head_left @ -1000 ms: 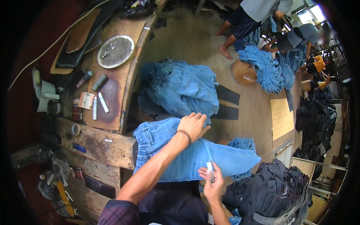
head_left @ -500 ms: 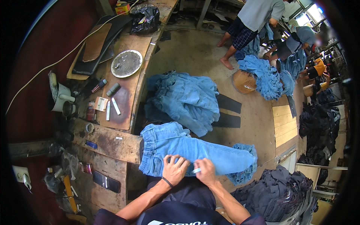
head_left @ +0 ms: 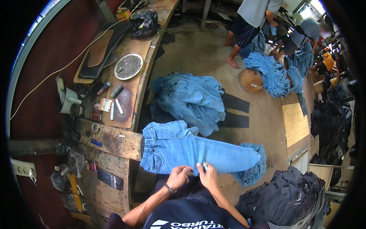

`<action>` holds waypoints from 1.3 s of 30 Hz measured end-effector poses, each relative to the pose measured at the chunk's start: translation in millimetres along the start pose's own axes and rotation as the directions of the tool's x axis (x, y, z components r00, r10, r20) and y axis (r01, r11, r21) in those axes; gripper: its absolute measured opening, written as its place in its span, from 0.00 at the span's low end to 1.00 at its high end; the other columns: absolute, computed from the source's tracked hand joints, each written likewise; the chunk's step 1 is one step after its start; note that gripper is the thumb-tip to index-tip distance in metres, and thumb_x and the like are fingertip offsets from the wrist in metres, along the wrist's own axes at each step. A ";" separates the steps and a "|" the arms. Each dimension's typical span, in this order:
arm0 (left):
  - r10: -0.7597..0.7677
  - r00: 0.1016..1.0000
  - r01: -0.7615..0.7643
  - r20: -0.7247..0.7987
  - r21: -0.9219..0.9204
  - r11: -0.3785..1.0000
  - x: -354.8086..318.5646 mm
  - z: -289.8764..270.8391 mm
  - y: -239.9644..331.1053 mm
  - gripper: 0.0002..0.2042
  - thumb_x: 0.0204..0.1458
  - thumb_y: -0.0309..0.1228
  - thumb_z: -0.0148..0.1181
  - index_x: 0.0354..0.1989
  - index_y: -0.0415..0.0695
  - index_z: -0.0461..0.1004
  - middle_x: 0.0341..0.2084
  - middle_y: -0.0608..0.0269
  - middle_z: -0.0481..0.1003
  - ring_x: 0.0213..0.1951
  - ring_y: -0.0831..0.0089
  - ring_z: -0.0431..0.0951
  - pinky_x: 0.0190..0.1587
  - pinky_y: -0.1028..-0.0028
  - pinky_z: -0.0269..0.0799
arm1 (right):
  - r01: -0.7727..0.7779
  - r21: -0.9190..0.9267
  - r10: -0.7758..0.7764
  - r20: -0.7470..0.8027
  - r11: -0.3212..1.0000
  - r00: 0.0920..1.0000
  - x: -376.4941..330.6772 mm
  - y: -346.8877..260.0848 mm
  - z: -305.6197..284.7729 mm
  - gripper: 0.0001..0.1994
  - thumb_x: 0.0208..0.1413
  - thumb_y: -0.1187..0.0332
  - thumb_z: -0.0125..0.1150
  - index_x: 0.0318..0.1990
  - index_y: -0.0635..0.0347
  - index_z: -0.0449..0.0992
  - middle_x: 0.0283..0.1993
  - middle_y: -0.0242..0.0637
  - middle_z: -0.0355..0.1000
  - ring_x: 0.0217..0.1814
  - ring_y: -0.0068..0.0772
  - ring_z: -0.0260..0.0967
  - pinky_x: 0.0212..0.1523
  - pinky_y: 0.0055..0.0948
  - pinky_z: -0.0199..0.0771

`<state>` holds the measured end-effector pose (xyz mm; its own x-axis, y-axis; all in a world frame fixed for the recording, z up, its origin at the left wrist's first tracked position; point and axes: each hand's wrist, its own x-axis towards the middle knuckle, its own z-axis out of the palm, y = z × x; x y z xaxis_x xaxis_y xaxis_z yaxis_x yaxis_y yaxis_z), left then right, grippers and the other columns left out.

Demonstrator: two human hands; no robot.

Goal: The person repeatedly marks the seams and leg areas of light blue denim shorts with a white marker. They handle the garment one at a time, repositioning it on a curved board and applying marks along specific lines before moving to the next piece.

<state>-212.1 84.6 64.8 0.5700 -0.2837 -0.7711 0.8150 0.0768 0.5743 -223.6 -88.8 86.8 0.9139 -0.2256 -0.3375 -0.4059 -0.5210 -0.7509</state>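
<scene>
Light blue elastic-waist jeans (head_left: 171,145) lie sideways in front of me, the waist to the left over the end of a board and the legs to the right. At their near edge, my left hand (head_left: 180,178) is closed with its fingertips pinching the denim. Just right of it, my right hand (head_left: 208,177) grips a small pale stick-like tool (head_left: 205,166), its thumb side against the cloth. Most of that tool is hidden in the fingers, so its kind is unclear. A bunched leg end (head_left: 251,173) hangs at the far right of the jeans.
Beyond the jeans lies a heap of blue jeans (head_left: 190,99). A worn board (head_left: 110,141), a phone (head_left: 110,179), two white sticks (head_left: 119,106) and a round dish (head_left: 129,66) are on the left. Dark cloth pieces (head_left: 284,198) are piled at right. People (head_left: 257,21) work far right.
Both hands have drawn toward me, from the middle of the jeans to the near edge. The left fingers, spread on the denim before, now pinch it. The right hand keeps the pale tool.
</scene>
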 end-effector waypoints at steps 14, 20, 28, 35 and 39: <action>0.142 0.984 -0.127 0.105 -0.135 0.983 -16.4 -14.5 -14.4 0.09 0.71 0.29 0.57 0.46 0.33 0.72 0.35 0.55 0.81 0.36 0.69 0.86 0.43 0.71 0.84 | 0.002 0.297 0.020 -0.070 0.955 0.997 -10.5 33.5 14.4 0.21 0.72 0.61 0.60 0.26 0.64 0.68 0.18 0.39 0.60 0.22 0.30 0.54 0.27 0.40 0.59; 0.154 0.967 -0.203 0.202 0.247 0.947 -13.2 -13.0 -5.7 0.12 0.71 0.33 0.59 0.45 0.33 0.75 0.38 0.56 0.82 0.32 0.74 0.84 0.35 0.71 0.82 | -0.018 0.373 0.043 -0.059 0.928 0.997 -12.0 47.0 21.6 0.21 0.72 0.62 0.60 0.25 0.62 0.68 0.19 0.29 0.59 0.25 0.21 0.54 0.27 0.36 0.59; -0.021 0.957 0.052 0.288 -0.098 0.994 -19.3 -27.6 0.3 0.13 0.73 0.27 0.44 0.61 0.36 0.68 0.50 0.47 0.79 0.37 0.62 0.86 0.52 0.67 0.83 | 0.055 0.179 -0.040 -0.083 0.982 0.996 -15.4 17.9 -10.9 0.15 0.73 0.60 0.59 0.42 0.65 0.69 0.30 0.46 0.71 0.30 0.39 0.71 0.33 0.44 0.70; -0.023 0.843 0.042 0.538 -0.025 0.999 -6.9 -42.3 19.6 0.26 0.75 0.32 0.44 0.78 0.39 0.56 0.60 0.36 0.76 0.37 0.65 0.85 0.47 0.70 0.82 | 0.251 -0.248 -0.149 0.367 0.936 0.918 -11.2 -47.3 -50.4 0.14 0.68 0.60 0.64 0.40 0.64 0.81 0.32 0.58 0.79 0.36 0.65 0.79 0.36 0.53 0.75; -0.045 0.857 0.035 0.514 0.030 0.999 -8.1 -38.2 24.6 0.27 0.75 0.37 0.47 0.80 0.42 0.54 0.60 0.37 0.76 0.37 0.67 0.84 0.45 0.70 0.82 | 0.186 -0.356 -0.052 0.353 0.916 0.934 2.5 -55.8 -55.0 0.14 0.66 0.57 0.66 0.40 0.62 0.80 0.32 0.58 0.79 0.38 0.67 0.79 0.38 0.55 0.78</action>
<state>-192.6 125.2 74.7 0.3981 -0.7375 -0.5456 0.8310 0.0381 0.5549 -198.3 -105.6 159.1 0.8728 0.1070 -0.4762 -0.1994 -0.8124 -0.5479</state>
